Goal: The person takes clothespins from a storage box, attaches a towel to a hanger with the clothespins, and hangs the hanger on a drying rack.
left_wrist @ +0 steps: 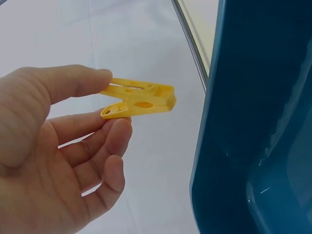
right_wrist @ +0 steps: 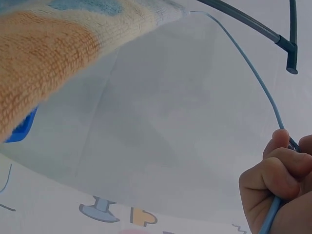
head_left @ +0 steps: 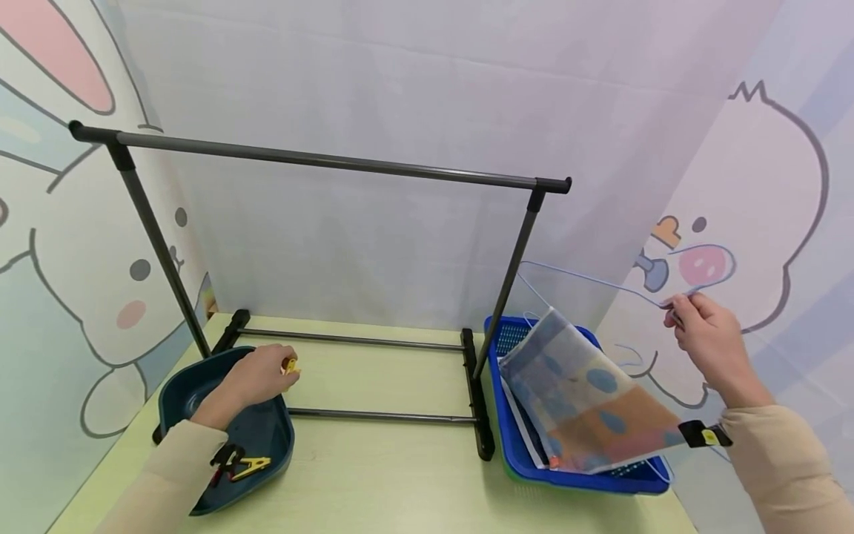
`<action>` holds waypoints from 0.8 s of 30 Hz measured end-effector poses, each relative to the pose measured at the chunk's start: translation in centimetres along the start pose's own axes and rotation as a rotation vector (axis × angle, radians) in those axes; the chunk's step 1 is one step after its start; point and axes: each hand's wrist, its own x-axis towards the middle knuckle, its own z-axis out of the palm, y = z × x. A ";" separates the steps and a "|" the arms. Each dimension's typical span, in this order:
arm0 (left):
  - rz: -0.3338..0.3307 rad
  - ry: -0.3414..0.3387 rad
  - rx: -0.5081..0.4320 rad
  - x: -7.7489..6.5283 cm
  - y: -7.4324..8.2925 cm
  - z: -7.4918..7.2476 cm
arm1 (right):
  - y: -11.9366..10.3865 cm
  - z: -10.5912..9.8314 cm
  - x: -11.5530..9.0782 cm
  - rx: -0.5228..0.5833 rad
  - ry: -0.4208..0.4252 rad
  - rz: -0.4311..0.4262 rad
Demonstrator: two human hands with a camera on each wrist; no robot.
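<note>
A dark clothes rack stands on the pale table. By its right foot is a blue basket; by its left, a teal basin. A patterned towel hangs on a thin blue hanger over the basket; whether they touch is hard to tell. The right hand has its fingers curled round the hanger near the hook. The left hand, near the basin's rim, pinches a yellow clip between thumb and fingertips. More clips, yellow and dark, lie inside the basin.
</note>
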 end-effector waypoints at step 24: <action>0.032 0.030 -0.052 0.7 1.3 0.7 | -2.9 -1.8 0.7 -0.007 0.037 -0.071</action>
